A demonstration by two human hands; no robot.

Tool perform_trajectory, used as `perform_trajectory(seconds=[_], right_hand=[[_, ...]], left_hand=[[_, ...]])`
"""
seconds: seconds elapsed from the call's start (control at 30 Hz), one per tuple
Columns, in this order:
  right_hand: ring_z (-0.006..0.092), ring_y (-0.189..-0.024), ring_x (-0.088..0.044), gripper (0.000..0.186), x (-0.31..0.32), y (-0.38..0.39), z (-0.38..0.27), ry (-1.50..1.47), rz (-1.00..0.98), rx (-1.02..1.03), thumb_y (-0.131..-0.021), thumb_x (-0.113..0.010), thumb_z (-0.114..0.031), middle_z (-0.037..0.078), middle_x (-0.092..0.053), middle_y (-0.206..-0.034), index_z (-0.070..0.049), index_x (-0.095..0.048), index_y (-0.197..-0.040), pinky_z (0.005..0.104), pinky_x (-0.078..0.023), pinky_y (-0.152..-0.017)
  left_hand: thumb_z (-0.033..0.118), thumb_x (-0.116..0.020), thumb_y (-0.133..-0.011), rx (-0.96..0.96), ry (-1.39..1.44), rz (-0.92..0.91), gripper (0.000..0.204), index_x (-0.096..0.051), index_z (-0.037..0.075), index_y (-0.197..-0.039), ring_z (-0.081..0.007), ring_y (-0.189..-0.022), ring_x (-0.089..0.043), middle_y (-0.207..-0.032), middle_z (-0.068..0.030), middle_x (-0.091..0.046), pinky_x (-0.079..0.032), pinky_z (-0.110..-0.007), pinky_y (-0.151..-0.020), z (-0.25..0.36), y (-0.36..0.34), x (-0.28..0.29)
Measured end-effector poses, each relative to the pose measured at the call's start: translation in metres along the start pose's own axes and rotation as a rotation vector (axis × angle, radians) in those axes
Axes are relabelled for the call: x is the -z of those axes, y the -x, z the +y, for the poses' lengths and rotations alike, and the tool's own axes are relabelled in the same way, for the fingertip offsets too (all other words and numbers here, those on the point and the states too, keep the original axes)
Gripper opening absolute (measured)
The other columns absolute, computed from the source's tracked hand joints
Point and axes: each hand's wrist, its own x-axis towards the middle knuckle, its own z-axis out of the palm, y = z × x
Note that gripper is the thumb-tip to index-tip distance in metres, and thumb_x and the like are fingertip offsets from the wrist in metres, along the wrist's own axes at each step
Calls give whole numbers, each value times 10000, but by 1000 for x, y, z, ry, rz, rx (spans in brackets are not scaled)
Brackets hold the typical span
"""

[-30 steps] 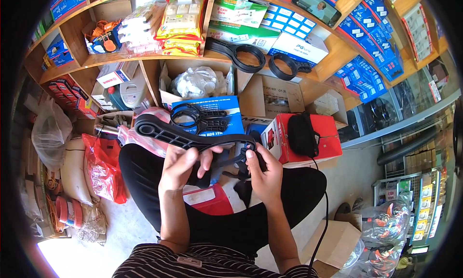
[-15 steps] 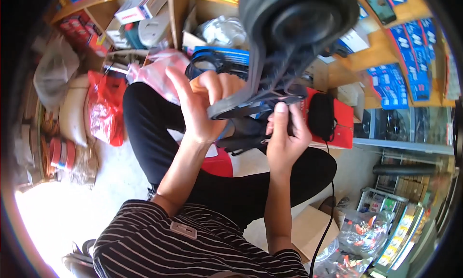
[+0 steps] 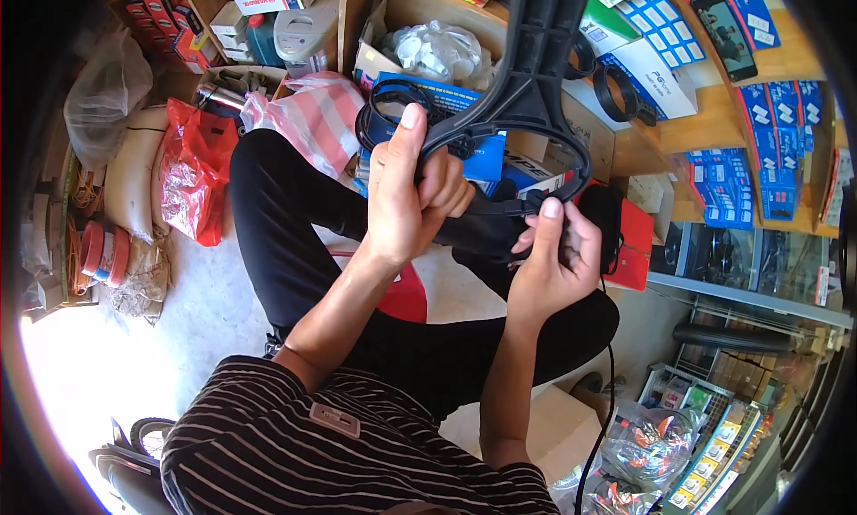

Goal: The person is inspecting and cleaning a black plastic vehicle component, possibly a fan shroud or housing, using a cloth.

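The black bracket [image 3: 527, 103], a round ring [image 3: 583, 161] with a long ribbed arm [image 3: 543, 46], is held up in the air to the left of the red box [image 3: 636, 238], its arm running away from the person and out past the upper edge of the view. The left hand [image 3: 402, 189], well to the left of the red box, has its fingers curled around the left part of the ring, thumb sticking up; the right hand [image 3: 558, 256], just left of the red box, pinches the lower right rim between thumb and fingers, beside a small joint [image 3: 533, 200]. The hands are apart from each other, both clamped on the ring. The bracket looks like moulded plastic, so it is probably light for its length and stiff through the ribbed arm, while the thin ring likely flexes a little when squeezed. Its smooth surface may slip slightly under dry fingertips. Since the arm reaches far out, its weight would tend to tip the piece, so the sturdy neck between arm and ring seems best for a firm grip; the joint looks like the weak spot and calls for a light pinch. A black pouch [image 3: 600, 207] rests on the red box, and a blue box [image 3: 440, 91] carrying black rings [image 3: 363, 127] sits farther left of it.
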Motion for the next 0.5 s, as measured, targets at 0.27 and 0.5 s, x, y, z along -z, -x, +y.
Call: perform_trajectory(seconds=[0.27,0.5], right_hand=[[101,-582,-615,153,1,-4,13,274,95,391,-936,-746,-25,136,-698,-812,66,-651,-1014,221,-487,-527],[95,-565,-638,130,11,14,36,383,97,354,-920,-765,-27,115,-704,-713,38,-666,-974,234,-508,-515]], left_hand=[[581,-330,-1083,-6,-146,115,719,-251,149,-514,-123,-404,-127,-460,23,-185,-168,-320,-458,0,-9,-17],[471,-417,-1100,-67,-297,308,682,-221,163,-524,-105,-387,-155,-456,31,-211,-147,-312,-426,-16,-2,-20]])
